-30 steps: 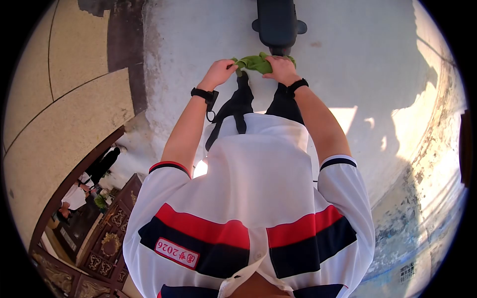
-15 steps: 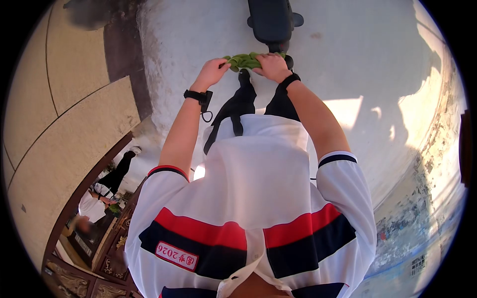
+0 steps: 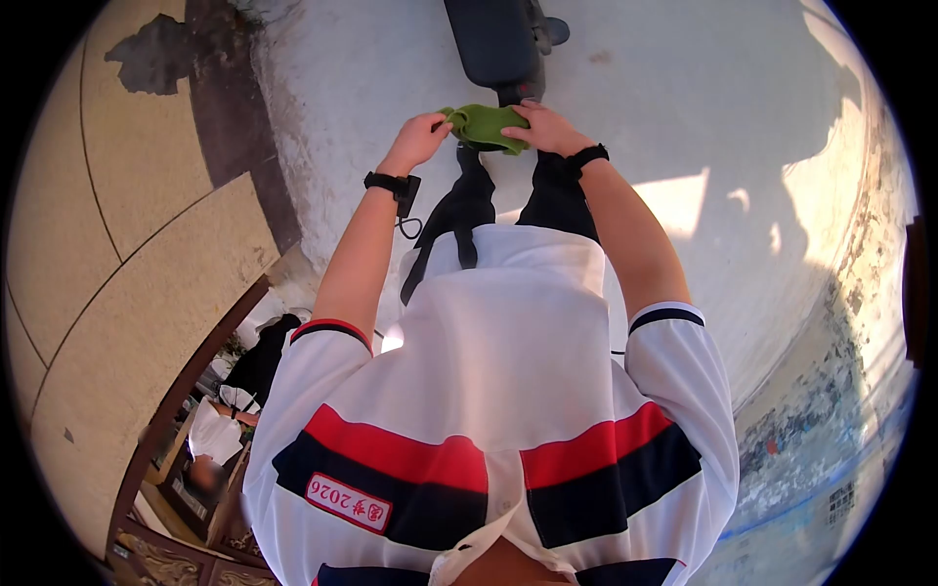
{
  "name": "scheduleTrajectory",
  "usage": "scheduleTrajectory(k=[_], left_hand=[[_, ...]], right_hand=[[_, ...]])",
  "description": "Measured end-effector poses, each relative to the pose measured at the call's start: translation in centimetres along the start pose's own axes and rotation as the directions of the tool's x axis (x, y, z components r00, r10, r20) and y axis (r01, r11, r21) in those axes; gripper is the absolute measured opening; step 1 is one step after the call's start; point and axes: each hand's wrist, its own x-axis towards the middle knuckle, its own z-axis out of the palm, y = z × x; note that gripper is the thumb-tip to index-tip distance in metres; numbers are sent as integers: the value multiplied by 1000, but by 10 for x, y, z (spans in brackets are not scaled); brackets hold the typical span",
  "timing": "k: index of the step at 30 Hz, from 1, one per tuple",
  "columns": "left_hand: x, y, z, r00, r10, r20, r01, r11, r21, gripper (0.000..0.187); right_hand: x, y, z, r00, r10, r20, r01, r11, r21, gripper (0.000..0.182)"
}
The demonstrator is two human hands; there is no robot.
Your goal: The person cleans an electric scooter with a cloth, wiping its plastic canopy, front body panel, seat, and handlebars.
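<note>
Stretched between my two hands is a soft green cloth (image 3: 486, 127), bunched at its left end and smoother toward the right. My left hand (image 3: 422, 136) pinches the bunched end. At the other end, my right hand (image 3: 542, 127) grips the cloth, with fingers behind it and the thumb in front. Both wrists carry black bands, and a small black device (image 3: 407, 196) hangs at the left one. The cloth is held out above my feet, in front of my black trousers (image 3: 469, 200).
Beyond the cloth, a dark seat-like object (image 3: 493, 44) stands on the pale floor (image 3: 684, 117). A mirror with a dark carved frame (image 3: 147, 439) at the lower left shows a person in white. Beige panels (image 3: 147, 264) lie left, a stained wall (image 3: 811, 439) right.
The green cloth, twisted and folded before, now shows a broader, flatter surface. My right hand has shifted slightly right and lower. The view has turned a little.
</note>
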Motion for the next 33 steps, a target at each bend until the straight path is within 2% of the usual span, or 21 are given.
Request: scheduleTrajectory(k=[1, 4, 6, 9, 12, 15, 18, 21, 24, 29, 33], left_hand=[[4, -3, 4, 1000, 9, -7, -9, 999, 38, 23], [13, -10, 16, 974, 79, -211, -68, 996, 58, 25], [20, -11, 19, 974, 28, -226, 1, 991, 130, 26], [21, -12, 18, 978, -3, -207, 32, 990, 138, 28], [18, -9, 15, 991, 10, -133, 5, 993, 116, 28], [17, -13, 11, 996, 33, -82, -28, 997, 71, 28], [11, -21, 7, 997, 52, -49, -50, 998, 50, 27], [8, -25, 5, 998, 63, -14, -63, 997, 38, 27], [7, -31, 3, 995, 102, 3, -103, 994, 36, 27], [1, -26, -11, 991, 136, 15, -137, 989, 60, 25], [-7, -40, -25, 989, 144, 43, -147, 986, 78, 24]], right_hand=[[-1, 9, 4, 999, -19, -41, 20, 999, 34, 72], [-11, 27, 5, 989, -47, -137, 68, 987, 149, 63], [-23, 34, -3, 987, -53, -155, 90, 964, 250, 56], [-35, 37, -9, 997, 25, -76, -5, 968, 253, 51], [-44, 35, 5, 987, 150, -54, -143, 983, 118, 55], [-35, 27, 19, 969, 211, -131, -205, 977, 57, 60], [-39, 12, 20, 948, 205, -242, -226, 972, -64, 58], [-45, -14, 3, 943, 266, -202, -299, 942, -156, 54], [-46, -22, 6, 916, 282, -285, -328, 936, -130, 51], [-50, -38, 9, 884, 318, -342, -415, 870, -266, 48], [-57, -77, 8, 865, 351, -358, -470, 818, -333, 50]])
